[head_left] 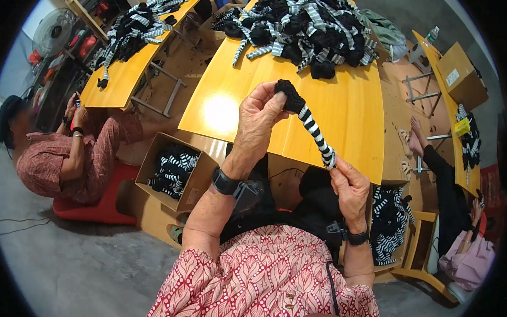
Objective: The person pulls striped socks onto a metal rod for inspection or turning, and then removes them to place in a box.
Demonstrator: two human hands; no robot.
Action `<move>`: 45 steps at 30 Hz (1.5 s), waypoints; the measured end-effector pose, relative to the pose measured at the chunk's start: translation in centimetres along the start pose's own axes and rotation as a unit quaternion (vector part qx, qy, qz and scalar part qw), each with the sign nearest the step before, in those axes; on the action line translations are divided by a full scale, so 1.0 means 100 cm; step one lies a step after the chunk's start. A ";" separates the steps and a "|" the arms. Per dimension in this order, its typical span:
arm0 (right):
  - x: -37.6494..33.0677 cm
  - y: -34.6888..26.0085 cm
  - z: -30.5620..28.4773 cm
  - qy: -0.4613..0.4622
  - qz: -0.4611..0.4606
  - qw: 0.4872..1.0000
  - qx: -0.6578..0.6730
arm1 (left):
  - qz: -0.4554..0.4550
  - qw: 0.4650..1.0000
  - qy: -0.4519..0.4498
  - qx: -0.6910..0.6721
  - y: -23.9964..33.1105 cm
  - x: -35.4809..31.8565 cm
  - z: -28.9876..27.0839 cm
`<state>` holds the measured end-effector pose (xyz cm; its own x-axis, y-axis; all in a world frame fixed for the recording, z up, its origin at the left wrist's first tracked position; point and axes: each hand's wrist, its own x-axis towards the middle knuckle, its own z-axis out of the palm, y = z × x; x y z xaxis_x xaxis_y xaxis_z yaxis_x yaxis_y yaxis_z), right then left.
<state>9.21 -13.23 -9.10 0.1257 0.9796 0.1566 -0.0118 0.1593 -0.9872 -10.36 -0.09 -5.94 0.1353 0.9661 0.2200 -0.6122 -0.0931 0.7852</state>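
Left hand: the left hand (257,116) is raised above the near edge of the yellow table, fingers closed around the black fuzzy end of a striped sock (308,120), pinching it at about 12 o'clock from the person's chest.
Right hand: the right hand (349,186) sits lower, at 4 o'clock from the left hand, fingers closed on the sock's striped lower end.
Sock: black-and-white banded, stretched taut on a slant between the two hands, its black end up at 11 o'clock and its striped end down at 5 o'clock, held in the air in front of the table edge.
Wrists: each wrist carries a dark band with a small black device on it.
Yellow table: the yellow table (352,116) lies straight ahead; a bright glare spot sits at 9 o'clock from the left hand.
Sock pile: a big heap of black and striped socks (304,25) covers the table's far end, at 12 o'clock.
Cardboard box: an open cardboard box (173,172) holding striped socks stands on the floor at 9 o'clock from the left forearm.
Second heap: more striped socks (389,221) lie under the table at 3 o'clock from the right wrist.
Other people: a seated person (69,159) in a patterned top is at 9 o'clock; another person (463,246) sits at 4 o'clock.
Second table: a second yellow table (122,79) with socks stands at 10 o'clock.
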 end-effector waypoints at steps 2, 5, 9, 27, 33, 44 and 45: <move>0.002 -0.006 -0.004 -0.010 -0.004 0.999 -0.034 | -0.024 1.000 0.001 0.002 0.002 0.000 -0.001; 0.008 -0.004 -0.008 -0.023 -0.033 0.996 -0.078 | 0.007 0.998 -0.030 0.059 -0.004 0.001 -0.009; 0.011 0.007 -0.002 -0.010 -0.004 1.000 0.021 | 0.014 0.996 -0.054 0.073 -0.009 0.001 -0.011; 0.011 -0.001 -0.018 -0.122 0.088 0.981 0.120 | 0.054 0.972 -0.170 0.151 0.026 0.004 -0.024; 0.001 0.008 -0.024 -0.117 0.135 0.976 0.121 | 0.040 0.986 -0.105 0.120 0.013 -0.005 -0.026; -0.013 0.016 -0.018 -0.019 0.082 0.994 0.071 | 0.104 0.990 0.026 0.088 -0.007 -0.011 -0.017; -0.014 0.017 -0.016 -0.004 0.086 0.990 0.109 | 0.103 0.990 0.025 0.088 -0.010 -0.014 -0.013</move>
<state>10.57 -14.53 -11.01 0.0947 0.9954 -0.0127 -0.2454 0.0110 -0.9694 -10.98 -0.98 -7.80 -0.0207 0.9326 0.3604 -0.4762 -0.3261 0.8166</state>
